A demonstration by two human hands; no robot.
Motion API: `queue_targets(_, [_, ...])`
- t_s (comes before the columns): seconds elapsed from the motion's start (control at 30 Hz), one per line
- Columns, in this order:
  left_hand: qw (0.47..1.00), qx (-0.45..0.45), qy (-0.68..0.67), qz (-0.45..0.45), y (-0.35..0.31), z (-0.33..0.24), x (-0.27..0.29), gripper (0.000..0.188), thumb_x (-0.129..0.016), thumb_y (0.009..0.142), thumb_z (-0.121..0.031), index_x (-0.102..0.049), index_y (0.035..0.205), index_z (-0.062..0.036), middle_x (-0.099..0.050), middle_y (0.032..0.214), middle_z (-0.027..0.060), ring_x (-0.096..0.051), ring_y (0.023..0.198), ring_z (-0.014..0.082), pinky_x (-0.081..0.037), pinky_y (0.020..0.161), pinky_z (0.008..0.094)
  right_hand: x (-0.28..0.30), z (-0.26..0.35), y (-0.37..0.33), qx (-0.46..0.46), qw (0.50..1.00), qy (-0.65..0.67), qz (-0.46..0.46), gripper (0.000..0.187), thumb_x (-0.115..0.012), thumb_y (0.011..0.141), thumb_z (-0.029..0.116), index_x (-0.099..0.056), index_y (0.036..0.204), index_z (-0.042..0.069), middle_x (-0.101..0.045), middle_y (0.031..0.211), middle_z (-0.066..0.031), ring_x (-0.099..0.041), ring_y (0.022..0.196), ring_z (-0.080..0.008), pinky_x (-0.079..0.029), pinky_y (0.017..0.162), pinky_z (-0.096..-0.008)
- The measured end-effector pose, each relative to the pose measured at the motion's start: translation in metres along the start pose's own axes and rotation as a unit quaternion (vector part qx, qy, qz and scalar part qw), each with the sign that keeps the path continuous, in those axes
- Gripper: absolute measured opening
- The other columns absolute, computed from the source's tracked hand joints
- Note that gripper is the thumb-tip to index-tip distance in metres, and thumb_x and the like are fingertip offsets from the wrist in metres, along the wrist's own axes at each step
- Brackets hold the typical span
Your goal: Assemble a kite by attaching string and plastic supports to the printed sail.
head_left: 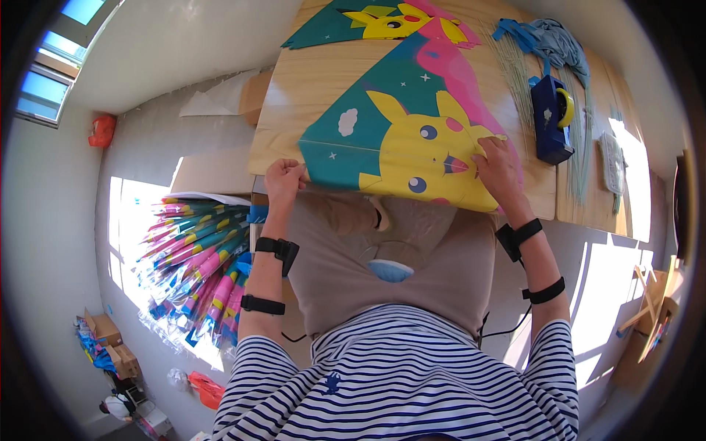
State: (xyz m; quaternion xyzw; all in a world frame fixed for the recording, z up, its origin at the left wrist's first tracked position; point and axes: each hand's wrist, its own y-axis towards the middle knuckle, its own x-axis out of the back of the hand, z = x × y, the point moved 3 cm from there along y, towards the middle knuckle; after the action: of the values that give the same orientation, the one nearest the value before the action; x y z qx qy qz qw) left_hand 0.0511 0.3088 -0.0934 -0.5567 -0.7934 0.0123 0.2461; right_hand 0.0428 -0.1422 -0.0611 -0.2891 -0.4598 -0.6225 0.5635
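Observation:
A kite sail (423, 143) of thin sheet lies spread over the near part of the wooden table. It is teal and pink with a large yellow cartoon face, and a straight crease or seam crosses it. At its left near corner, my left hand (284, 178) pinches the edge between thumb and fingers. My right hand (498, 169) has its fingers curled on the sail's right side, beside the printed mouth, gripping the sheet there. The sail's near edge hangs slightly over the table edge above my lap. Farther back lies a second kite sail (368, 26) with the same print.
Right of the sail stand a blue tape dispenser (548, 125) with a yellow roll, thin pale rods (518, 84), a clear plastic box (612, 163) and a grey-blue cloth (555, 44). At left, many wrapped rolled kites (195, 257) fan out from a cardboard box.

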Motion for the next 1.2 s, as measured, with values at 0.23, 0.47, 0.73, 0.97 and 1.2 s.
queue_targets(0.23, [0.997,-0.036,-0.003,-0.061,-0.004,0.009,-0.009,0.018,-0.072,0.081,-0.008,-0.063,0.091,0.0046,-0.065,0.073,0.008,-0.059,0.061,0.0114,-0.047,0.056,0.0254,-0.076,0.17,0.095,0.216,0.957,0.117,0.153,0.037,-0.066,0.078,0.007,-0.063,0.115,0.001,-0.064,0.112,-0.016,-0.058,0.109,-0.0359,-0.047,0.094,-0.0423])
queue_targets(0.47, [0.938,0.106,-0.324,-0.066,-0.042,0.047,-0.019,0.025,-0.074,0.083,-0.008,-0.058,0.102,-0.0026,-0.062,0.092,0.0029,-0.06,0.08,0.0103,-0.048,0.071,0.0233,-0.163,0.26,0.15,0.314,0.92,0.084,0.221,0.037,-0.063,0.073,0.003,-0.067,0.109,0.006,-0.062,0.109,-0.013,-0.058,0.106,-0.0341,-0.049,0.09,-0.0431])
queue_targets(0.73, [0.902,0.175,-0.394,0.019,-0.048,0.049,-0.037,0.023,-0.076,0.083,-0.006,-0.059,0.098,-0.0006,-0.063,0.085,0.0011,-0.057,0.074,0.0061,-0.045,0.068,0.0201,-0.185,0.278,0.163,0.32,0.907,0.032,0.273,0.024,-0.071,0.074,0.008,-0.067,0.098,0.007,-0.063,0.103,-0.0093,-0.056,0.101,-0.0336,-0.048,0.087,-0.0428])
queue_targets(0.97, [0.847,0.126,-0.51,0.08,-0.056,0.002,-0.036,0.012,-0.07,0.089,-0.005,-0.061,0.097,-0.0025,-0.067,0.084,0.0017,-0.062,0.074,0.0068,-0.049,0.067,0.0205,-0.195,0.276,0.172,0.306,0.905,0.06,0.29,0.014,-0.071,0.077,0.015,-0.066,0.089,0.009,-0.064,0.092,-0.0084,-0.056,0.096,-0.0328,-0.047,0.084,-0.043])
queue_targets(1.2, [0.813,0.126,-0.56,0.095,-0.052,-0.018,-0.03,0.011,-0.069,0.09,-0.003,-0.06,0.096,-0.0046,-0.067,0.086,0.0021,-0.064,0.074,0.0075,-0.051,0.066,0.0217,-0.192,0.267,0.176,0.305,0.893,-0.013,0.331,0.015,-0.072,0.077,0.021,-0.067,0.086,0.01,-0.064,0.092,-0.0083,-0.055,0.097,-0.0319,-0.045,0.084,-0.0444])
